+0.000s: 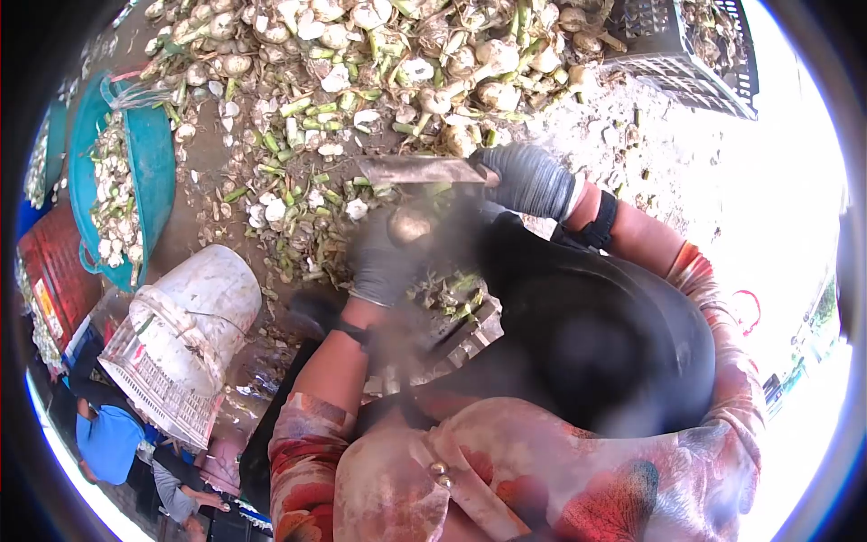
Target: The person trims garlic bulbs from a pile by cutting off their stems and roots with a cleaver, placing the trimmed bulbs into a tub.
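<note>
A garlic bulb (411, 224) sits in the fingers of my left hand (384, 266), which wears a grey glove and is partly blurred. My right hand (533, 183), also gloved in grey, is closed round the handle of a knife (420, 170). The broad, dirt-stained blade points left, just above the bulb and apart from it. Cut green stems and loose garlic pieces (275, 210) lie on the ground around my left hand. Beyond the blade spreads a large heap of garlic bulbs with stalks (497, 59).
A teal basin (161, 172) of garlic stands at the left, near a red tub (61, 266). A white bucket (203, 285) lies tilted on a pale crate (158, 393). At the upper right is a dark slatted crate (682, 77). Other people (108, 443) sit at the lower left.
</note>
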Demonstrator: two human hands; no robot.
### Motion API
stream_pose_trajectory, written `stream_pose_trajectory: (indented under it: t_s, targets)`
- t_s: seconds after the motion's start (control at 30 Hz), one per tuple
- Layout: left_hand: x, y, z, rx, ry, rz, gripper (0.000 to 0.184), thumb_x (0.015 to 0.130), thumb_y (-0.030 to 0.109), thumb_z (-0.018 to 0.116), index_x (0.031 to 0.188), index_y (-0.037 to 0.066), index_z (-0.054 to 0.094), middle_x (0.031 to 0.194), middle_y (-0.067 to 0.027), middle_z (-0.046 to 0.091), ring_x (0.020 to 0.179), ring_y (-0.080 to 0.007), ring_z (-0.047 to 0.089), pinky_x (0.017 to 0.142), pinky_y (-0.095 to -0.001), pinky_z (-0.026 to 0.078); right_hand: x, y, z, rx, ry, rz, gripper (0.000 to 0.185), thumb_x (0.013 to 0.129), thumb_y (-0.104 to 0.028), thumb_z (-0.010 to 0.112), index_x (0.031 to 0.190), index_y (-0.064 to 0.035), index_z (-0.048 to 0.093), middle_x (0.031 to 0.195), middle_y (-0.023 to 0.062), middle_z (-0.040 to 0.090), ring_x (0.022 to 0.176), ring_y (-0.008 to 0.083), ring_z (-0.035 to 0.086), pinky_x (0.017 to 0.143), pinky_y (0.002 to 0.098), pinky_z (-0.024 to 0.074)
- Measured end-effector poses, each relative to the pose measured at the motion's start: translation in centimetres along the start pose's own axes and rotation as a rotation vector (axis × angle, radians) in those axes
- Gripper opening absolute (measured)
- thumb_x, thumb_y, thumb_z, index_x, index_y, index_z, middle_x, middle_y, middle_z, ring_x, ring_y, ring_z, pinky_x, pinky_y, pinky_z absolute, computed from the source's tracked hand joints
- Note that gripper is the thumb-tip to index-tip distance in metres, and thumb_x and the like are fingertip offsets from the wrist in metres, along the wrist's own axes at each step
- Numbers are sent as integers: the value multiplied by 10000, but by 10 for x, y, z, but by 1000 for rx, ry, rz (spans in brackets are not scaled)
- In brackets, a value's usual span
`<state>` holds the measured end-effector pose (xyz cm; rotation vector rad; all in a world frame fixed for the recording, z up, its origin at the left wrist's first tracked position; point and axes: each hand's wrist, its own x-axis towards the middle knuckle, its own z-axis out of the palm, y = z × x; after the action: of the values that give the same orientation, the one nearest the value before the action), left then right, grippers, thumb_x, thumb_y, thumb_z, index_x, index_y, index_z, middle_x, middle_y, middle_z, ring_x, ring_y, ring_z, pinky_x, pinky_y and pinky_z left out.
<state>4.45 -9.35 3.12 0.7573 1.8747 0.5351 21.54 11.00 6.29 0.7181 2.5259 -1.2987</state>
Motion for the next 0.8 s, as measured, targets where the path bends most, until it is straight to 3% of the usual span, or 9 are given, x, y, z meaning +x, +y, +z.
stream_pose_trajectory:
  t_s: [0.03,0.07,0.1,0.2,0.3,0.37,0.63,0.73,0.8]
  targets:
    - [5,0,-9,-231,18,105,559,805,48,718,1272,1,415,1151,-108,576,1002,-182,594,851,-311,531,0,-6,0,70,38,-72,228,819,-260,628,987,-106,612,784,145,642,733,351,633,644,421,499]
    - [11,1,-19,-223,24,116,559,805,48,718,1272,1,415,1151,-108,576,1002,-182,594,851,-311,531,-1,-12,-1,138,75,-142,239,803,-251,632,997,-113,618,783,137,646,732,350,637,641,417,502]
    - [19,6,-30,-191,27,286,569,813,79,720,1283,13,407,1167,-112,562,1020,-190,588,863,-307,527,2,-18,-1,86,95,-195,234,789,-241,634,985,-115,619,783,133,647,729,349,641,632,418,506]
    - [23,29,-45,-433,53,408,739,798,145,758,1375,54,307,1313,-142,431,1170,-205,482,990,-315,448,8,-34,-14,7,151,-309,228,759,-200,631,972,-123,606,758,121,643,717,348,649,601,429,510]
    - [31,42,-38,-638,53,424,730,782,78,756,1364,53,316,1279,-126,459,1134,-202,503,982,-344,459,12,-42,-20,-39,110,-322,238,769,-156,611,1003,-133,574,709,121,617,692,350,642,578,444,499]
    - [26,55,-41,-708,10,384,731,770,146,777,1345,49,337,1255,-119,484,1092,-201,528,967,-345,463,8,-47,-21,-56,134,-327,238,769,-159,613,1002,-132,572,711,123,618,690,349,642,575,443,498]
    - [29,33,-32,-295,144,412,650,813,238,739,1309,34,372,1205,-96,512,1066,-188,536,930,-327,455,12,-24,-4,-31,213,-279,381,735,-163,637,1106,-136,557,728,143,622,663,376,631,554,453,490]
    - [23,59,-26,-311,223,427,643,805,219,744,1296,26,376,1156,-86,512,1054,-185,530,917,-319,456,11,-17,5,-111,153,-203,445,718,-159,644,1153,-129,553,729,151,622,653,380,629,554,457,487]
    - [16,79,-22,-426,351,540,494,847,251,703,1249,62,486,1137,-84,598,1038,-233,583,938,-378,455,11,-14,7,-66,147,-199,454,722,-156,641,1164,-119,543,728,155,620,652,376,630,554,456,486]
